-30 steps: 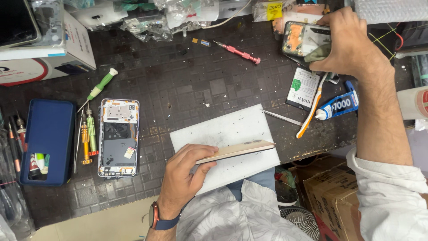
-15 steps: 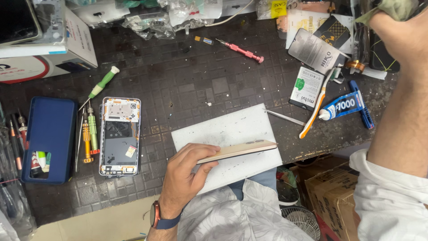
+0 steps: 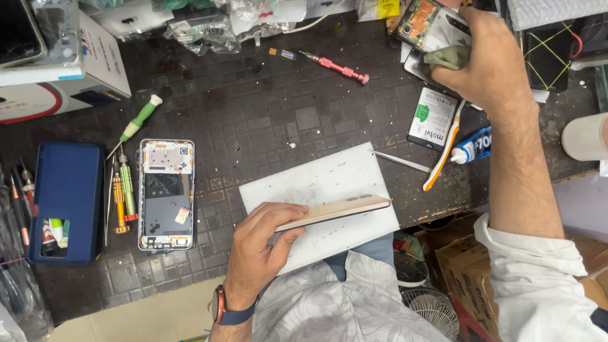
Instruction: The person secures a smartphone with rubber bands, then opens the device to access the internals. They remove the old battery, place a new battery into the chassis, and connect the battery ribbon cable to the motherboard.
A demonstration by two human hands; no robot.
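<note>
My left hand (image 3: 259,244) grips a thin gold phone back cover (image 3: 342,210) by its edge, holding it over a white work pad (image 3: 316,183) at the bench's front edge. My right hand (image 3: 487,60) reaches to the far right of the bench, with its fingers closed on a small olive-green cloth (image 3: 448,57). It rests against an opened phone with an orange board (image 3: 425,22). An opened phone frame (image 3: 166,193) showing its inner parts lies face up at the left.
A dark blue phone case (image 3: 63,202) lies at far left, with several screwdrivers (image 3: 123,190) beside it. A red screwdriver (image 3: 339,66), a white battery (image 3: 432,119), an orange-white toothbrush (image 3: 443,155), a glue tube (image 3: 472,147) and metal tweezers (image 3: 400,162) sit on the dark mat.
My right hand went from a phone at the far right up out of view, then came back down holding the green cloth. My left hand and the gold cover stayed still.
</note>
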